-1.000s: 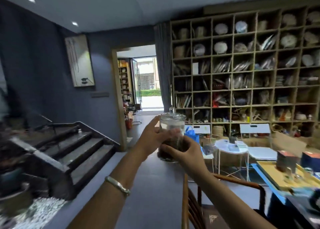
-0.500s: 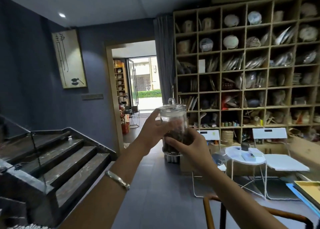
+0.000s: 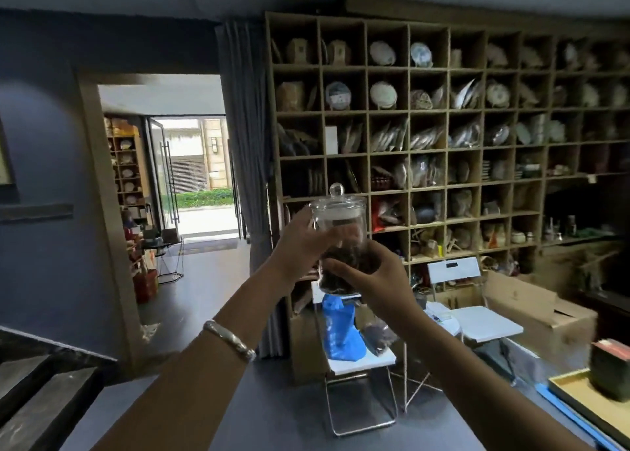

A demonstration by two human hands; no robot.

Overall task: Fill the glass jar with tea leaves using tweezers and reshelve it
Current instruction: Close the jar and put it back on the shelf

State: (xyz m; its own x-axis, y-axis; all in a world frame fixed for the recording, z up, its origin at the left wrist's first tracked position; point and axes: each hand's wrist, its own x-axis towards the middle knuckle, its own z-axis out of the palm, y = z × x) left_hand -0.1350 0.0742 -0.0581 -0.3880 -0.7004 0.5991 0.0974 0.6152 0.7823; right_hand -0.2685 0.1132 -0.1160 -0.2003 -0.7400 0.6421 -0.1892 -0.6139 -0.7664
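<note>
Both hands, the left hand point(image 3: 300, 242) and the right hand point(image 3: 371, 276), had their fingers curled round the lidded glass jar point(image 3: 341, 242) of tea leaves, held upright before the shelf point(image 3: 409, 150); keeping it level should keep the lid seated.

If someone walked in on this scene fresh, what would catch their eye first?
First, the lidded glass jar, part-filled with dark tea leaves, held up at centre by the left hand and right hand. Behind it, the tall cubby shelf fills the right wall. To the left, a bright open doorway.
</note>
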